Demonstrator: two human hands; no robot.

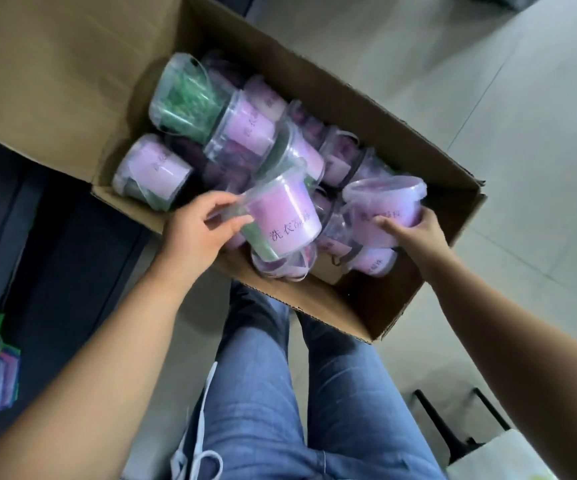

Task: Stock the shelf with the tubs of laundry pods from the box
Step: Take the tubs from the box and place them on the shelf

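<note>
Within the brown cardboard box, a tilted clear lilac-labelled tub is clasped by the left grip, an upright lilac-lidded tub by the right grip; vertical lifts are advised.

It looks like a shop stockroom: a box full of identical tubs on a tiled floor, packed goods at lower left.

Both bare forearms reach forward and down, and the left hand has thumb and fingers curled on the rim of a tilted clear plastic tub with a lilac label. On the other side, the right hand wraps round the side of a second clear tub with a lilac lid, thumb laid across its front.
</note>
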